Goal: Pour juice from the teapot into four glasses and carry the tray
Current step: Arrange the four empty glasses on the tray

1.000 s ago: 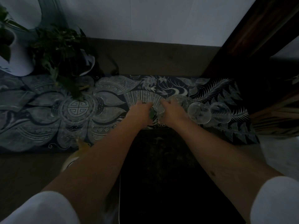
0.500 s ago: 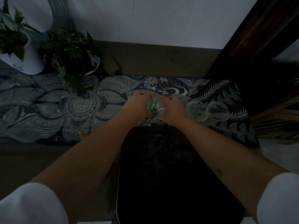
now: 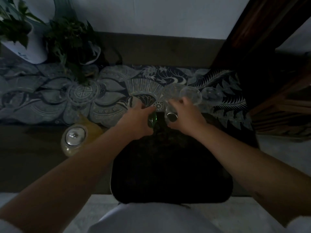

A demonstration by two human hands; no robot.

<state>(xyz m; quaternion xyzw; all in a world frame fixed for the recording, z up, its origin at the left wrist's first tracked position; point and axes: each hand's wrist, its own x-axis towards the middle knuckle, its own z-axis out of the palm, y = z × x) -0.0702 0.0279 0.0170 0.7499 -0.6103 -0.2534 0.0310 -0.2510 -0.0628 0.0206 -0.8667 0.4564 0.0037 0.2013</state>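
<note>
The scene is dim. My left hand (image 3: 134, 121) grips a green glass (image 3: 152, 119) at the far edge of the dark tray (image 3: 171, 174). Beside it, my right hand (image 3: 183, 118) holds a clear glass (image 3: 170, 115) on its side, its dark mouth facing me. Two more clear glasses (image 3: 191, 96) stand on the patterned cloth just beyond my right hand, with another (image 3: 210, 95) further right. A glass teapot (image 3: 75, 140) with yellow juice and a domed lid sits to the left of the tray.
A patterned blue-grey cloth (image 3: 50, 101) runs across the table. A white pot (image 3: 32, 49) and a leafy plant (image 3: 70, 42) stand at the back left. Dark wooden furniture (image 3: 269, 64) rises on the right. The wall is close behind.
Both hands have drawn back toward me from the cloth to the tray's far edge, each carrying a glass. The view has tilted down, and the teapot now shows in full.
</note>
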